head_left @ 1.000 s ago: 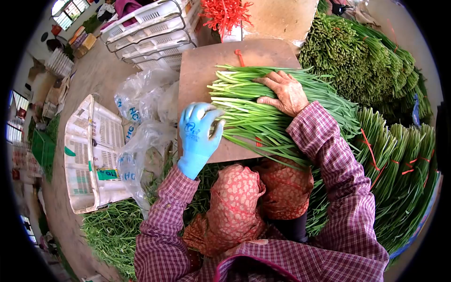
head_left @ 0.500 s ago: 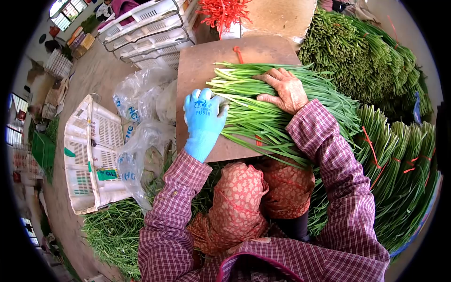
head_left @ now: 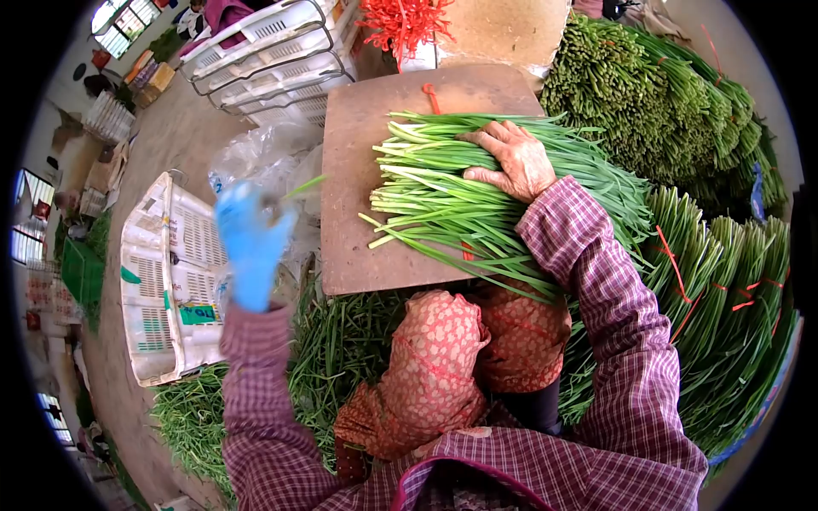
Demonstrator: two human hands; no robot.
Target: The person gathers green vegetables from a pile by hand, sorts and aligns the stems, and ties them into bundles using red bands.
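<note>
Long green stalks with pale ends [head_left: 460,183] lie in a loose layer across a brown board [head_left: 358,255]. My bare right hand [head_left: 514,162] rests on top of them, fingers spread and pressing down. My left hand [head_left: 251,234], in a blue glove, is off the board's left side, blurred by motion, near the clear plastic bags [head_left: 273,149]. A thin green piece [head_left: 304,186] shows beside its fingertips; whether they grip it is unclear. Red ties [head_left: 431,98] lie at the board's top and under the stalks.
A white crate [head_left: 196,255] stands at the left, stacked crates [head_left: 264,51] behind. Red ties [head_left: 405,25] hang beyond the board. Tied green bundles [head_left: 724,298] and a big pile of stalks [head_left: 630,94] fill the right. Loose greens [head_left: 187,417] cover the floor at lower left.
My left hand has left the stalks' pale ends and swung left, off the board. Some lower stalk ends now stick out farther left. My right hand has stayed nearly in place.
</note>
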